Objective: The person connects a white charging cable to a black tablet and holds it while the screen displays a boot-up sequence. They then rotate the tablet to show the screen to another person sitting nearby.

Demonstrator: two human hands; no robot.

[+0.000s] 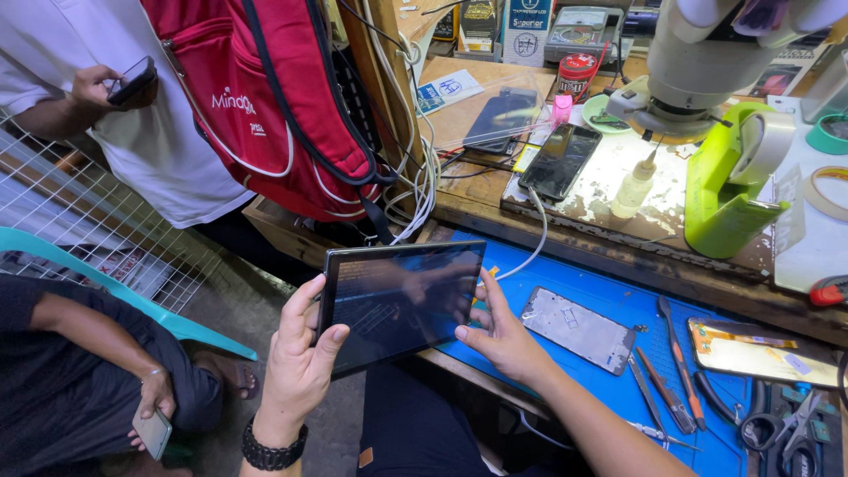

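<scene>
Both hands hold a dark tablet (399, 302) over the near edge of a blue mat (609, 296). The left hand (299, 358) grips its left edge, thumb on the screen; the right hand (501, 334) holds the right edge, fingertips on the glass. On the mat to the right lie an opened phone (579, 329), tweezers (678, 364) and scissors (786, 426). Farther off, a wooden bench carries a black phone (561, 160), a small bottle (634, 187) and a green tape dispenser (731, 181). At far left a red backpack (265, 97) hangs; two other people hold phones there.
</scene>
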